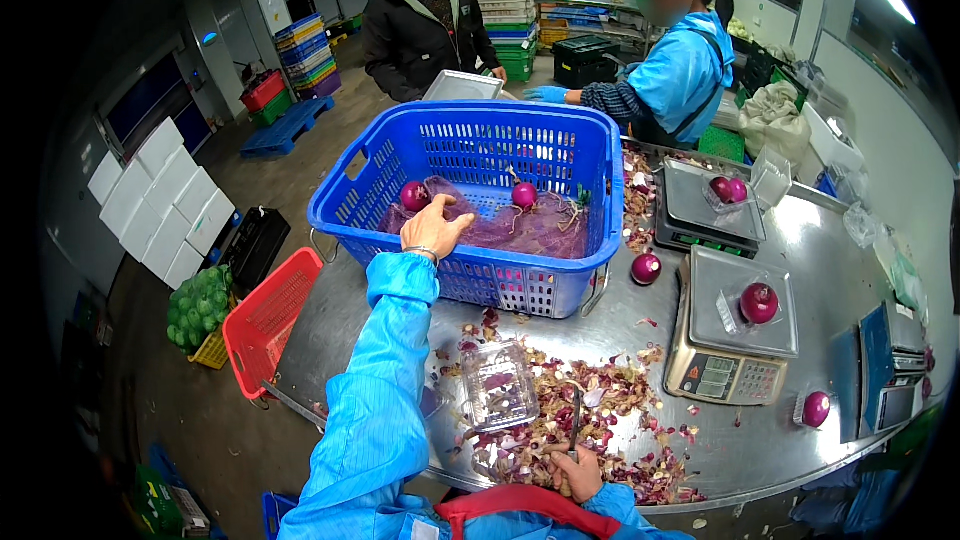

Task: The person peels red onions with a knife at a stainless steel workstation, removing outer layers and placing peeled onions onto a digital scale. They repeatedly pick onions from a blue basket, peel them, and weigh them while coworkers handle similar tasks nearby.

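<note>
My left hand [436, 229] reaches over the near wall of a blue plastic basket [465, 285], fingers apart and holding nothing. Just beyond its fingertips lies a red onion [414, 196]; whether they touch cannot be seen. A second red onion [524, 196] with roots sits further right, on a purple mesh bag [520, 230] spread in the basket. Down by the table's near edge, my right hand [580, 473] is closed around a knife [575, 418], its dark blade pointing away from me. An open clear plastic box [499, 386] stands left of the knife.
Onion skins [610, 395] litter the metal table [640, 330]. To the right, a weighing scale [735, 330] bears a boxed onion [759, 303], with another scale [708, 205] behind. A loose onion [646, 268] lies nearby. Two people stand beyond the basket; a red crate [268, 315] is at left.
</note>
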